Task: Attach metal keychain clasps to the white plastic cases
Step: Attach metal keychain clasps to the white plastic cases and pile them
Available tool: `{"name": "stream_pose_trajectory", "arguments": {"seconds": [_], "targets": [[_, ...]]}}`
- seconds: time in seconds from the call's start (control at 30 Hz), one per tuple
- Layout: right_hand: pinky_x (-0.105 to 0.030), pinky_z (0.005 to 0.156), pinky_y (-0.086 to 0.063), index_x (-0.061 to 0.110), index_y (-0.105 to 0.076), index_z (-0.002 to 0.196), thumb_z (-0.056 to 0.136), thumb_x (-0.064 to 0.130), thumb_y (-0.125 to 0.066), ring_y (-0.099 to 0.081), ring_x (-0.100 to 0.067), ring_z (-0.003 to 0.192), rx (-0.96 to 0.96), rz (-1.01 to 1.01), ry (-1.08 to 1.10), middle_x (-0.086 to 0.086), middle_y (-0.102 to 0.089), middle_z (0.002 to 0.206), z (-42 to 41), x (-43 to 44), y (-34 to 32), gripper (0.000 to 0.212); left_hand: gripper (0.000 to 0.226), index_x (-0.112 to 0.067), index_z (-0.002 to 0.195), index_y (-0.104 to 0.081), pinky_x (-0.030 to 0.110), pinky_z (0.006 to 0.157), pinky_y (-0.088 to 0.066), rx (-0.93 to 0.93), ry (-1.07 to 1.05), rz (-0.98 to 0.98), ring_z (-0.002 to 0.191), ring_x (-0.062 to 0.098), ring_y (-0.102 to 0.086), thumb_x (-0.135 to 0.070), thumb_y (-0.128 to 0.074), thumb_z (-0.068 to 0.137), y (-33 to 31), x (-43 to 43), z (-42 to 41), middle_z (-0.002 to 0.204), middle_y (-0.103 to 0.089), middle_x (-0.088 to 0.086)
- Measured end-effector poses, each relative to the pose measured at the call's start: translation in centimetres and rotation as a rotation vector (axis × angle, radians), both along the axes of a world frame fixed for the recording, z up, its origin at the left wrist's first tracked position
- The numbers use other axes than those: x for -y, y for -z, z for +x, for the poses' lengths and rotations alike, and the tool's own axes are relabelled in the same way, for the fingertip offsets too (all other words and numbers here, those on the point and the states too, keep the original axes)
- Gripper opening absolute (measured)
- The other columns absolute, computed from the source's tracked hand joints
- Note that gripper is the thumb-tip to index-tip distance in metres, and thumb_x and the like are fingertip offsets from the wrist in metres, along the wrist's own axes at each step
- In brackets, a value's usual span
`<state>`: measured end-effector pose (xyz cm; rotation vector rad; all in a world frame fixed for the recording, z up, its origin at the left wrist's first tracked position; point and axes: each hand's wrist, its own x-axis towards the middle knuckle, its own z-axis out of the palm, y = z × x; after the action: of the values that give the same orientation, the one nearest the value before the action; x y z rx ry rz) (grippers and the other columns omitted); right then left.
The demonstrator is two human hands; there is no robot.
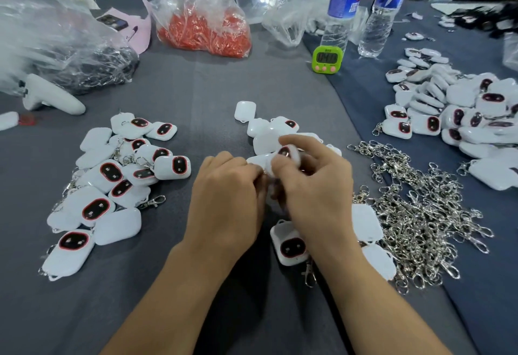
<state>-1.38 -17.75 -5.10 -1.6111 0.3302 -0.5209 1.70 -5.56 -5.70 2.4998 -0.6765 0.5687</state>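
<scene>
**Both hands worked one case at table centre**

The right hand (pixel 314 183) pinched a white case (pixel 283 155) between curled forefinger and thumb, lifted just above the grey table cloth (pixel 196 88). The left hand (pixel 227 186) had its fingers curled in against the case's lower-left end. Whether a clasp sat between those fingertips could not be told. The case was blurred. Its dark, red-rimmed window faced up toward the camera, and its long axis seemed to run from lower left to upper right, tilted off the table.

A small heap of cases (pixel 269 130) lay just beyond the hands, touching or nearly so. One case with a clasp on it (pixel 290 247) lay under the right wrist, window up, long axis toward the person. The loose clasps (pixel 420 214) spread in a tangle just right of the right hand. A pile of clasped cases (pixel 117 186) lay to the left, apart from the left hand, with bare cloth between. A larger pile of cases (pixel 448 111) sat far right.

Open cloth ran from the small heap toward a green timer (pixel 327 59), two water bottles (pixel 340 10) and a bag of red parts (pixel 204 24).
</scene>
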Motion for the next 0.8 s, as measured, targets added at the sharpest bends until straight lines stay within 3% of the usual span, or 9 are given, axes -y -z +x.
{"name": "stream_pose_trajectory", "arguments": {"seconds": [0.07,0.17,0.27,0.37,0.47,0.53,0.6,0.67,0.8], "targets": [[-0.022,0.035,-0.037,0.012,-0.073,0.101,0.092,0.001,-0.062,-0.052,-0.018,0.039,-0.045,0.334,-0.034,-0.007,-0.064,0.057,0.4,0.9,-0.4,0.018,0.019,-0.018,0.071,-0.072,0.029,0.063,-0.032,-0.133,0.013,-0.166,0.066,0.015,-0.046,-0.026,-0.068,0.089,-0.1,0.2,0.0,0.064,-0.062,-0.004],[-0.020,0.033,-0.028,0.001,-0.071,0.106,0.096,-0.001,-0.053,-0.047,-0.016,0.037,-0.118,0.567,-0.113,-0.013,-0.063,0.061,0.7,1.6,-0.5,0.020,0.021,-0.024,0.075,-0.076,0.035,0.062,-0.046,-0.440,0.075,-0.446,0.063,0.017,-0.061,-0.035,-0.066,0.090,-0.2,0.3,0.0,0.064,-0.068,-0.003],[-0.017,0.034,-0.024,0.004,-0.072,0.106,0.095,0.004,-0.053,-0.043,-0.012,0.035,-0.173,0.617,-0.160,-0.009,-0.059,0.060,0.7,1.9,-0.7,0.022,0.026,-0.023,0.070,-0.077,0.041,0.062,-0.051,-0.577,0.131,-0.559,0.063,0.026,-0.062,-0.037,-0.066,0.088,-0.7,0.5,-0.1,0.063,-0.068,0.005],[-0.016,0.037,-0.023,0.012,-0.075,0.102,0.095,0.009,-0.055,-0.038,-0.012,0.035,-0.181,0.551,-0.212,-0.006,-0.056,0.058,0.4,1.8,-0.9,0.021,0.026,-0.010,0.064,-0.074,0.032,0.054,-0.043,-0.650,0.139,-0.671,0.054,0.017,-0.051,-0.031,-0.066,0.077,-1.1,0.7,0.0,0.061,-0.062,0.017],[-0.018,0.038,-0.029,0.015,-0.075,0.102,0.093,0.006,-0.062,-0.040,-0.013,0.038,-0.047,0.354,-0.174,-0.001,-0.057,0.054,0.1,1.5,-0.8,0.018,0.026,-0.009,0.052,-0.059,0.026,0.052,-0.035,-0.476,0.151,-0.497,0.052,0.012,-0.041,-0.023,-0.064,0.073,-0.8,0.1,0.3,0.053,-0.050,0.010],[-0.021,0.046,-0.040,0.023,-0.076,0.102,0.086,0.012,-0.070,-0.049,-0.011,0.044,0.055,-0.002,-0.110,0.005,-0.062,0.057,-0.4,0.9,-0.6,0.021,0.030,-0.014,0.054,-0.048,0.022,0.054,-0.026,-0.262,0.170,-0.249,0.056,0.011,-0.039,-0.023,-0.065,0.076,-0.8,-0.5,0.4,0.055,-0.044,-0.005],[-0.016,0.052,-0.045,0.029,-0.075,0.104,0.081,0.016,-0.073,-0.057,-0.006,0.050,0.146,-0.241,-0.105,0.007,-0.067,0.064,-0.9,0.2,-0.4,0.026,0.030,-0.023,0.059,-0.041,0.025,0.058,-0.019,-0.058,0.192,-0.105,0.059,0.013,-0.033,-0.020,-0.059,0.083,-0.8,-0.7,0.5,0.060,-0.036,-0.013],[-0.015,0.051,-0.044,0.030,-0.075,0.104,0.081,0.016,-0.072,-0.056,-0.006,0.048,0.162,-0.222,-0.111,0.006,-0.066,0.063,-0.8,0.0,-0.3,0.027,0.029,-0.020,0.061,-0.048,0.029,0.061,-0.021,0.004,0.141,-0.091,0.060,0.015,-0.032,-0.021,-0.054,0.088,-0.3,-0.6,0.5,0.062,-0.036,-0.012],[-0.028,0.048,-0.043,0.029,-0.074,0.104,0.085,0.024,-0.068,-0.054,-0.016,0.046,0.002,0.031,-0.133,0.001,-0.065,0.060,0.1,0.7,-0.3,0.020,0.027,-0.015,0.067,-0.065,0.036,0.066,-0.030,-0.033,-0.033,-0.112,0.064,0.023,-0.044,-0.026,-0.058,0.090,0.2,-0.6,0.7,0.061,-0.055,-0.001]]}}
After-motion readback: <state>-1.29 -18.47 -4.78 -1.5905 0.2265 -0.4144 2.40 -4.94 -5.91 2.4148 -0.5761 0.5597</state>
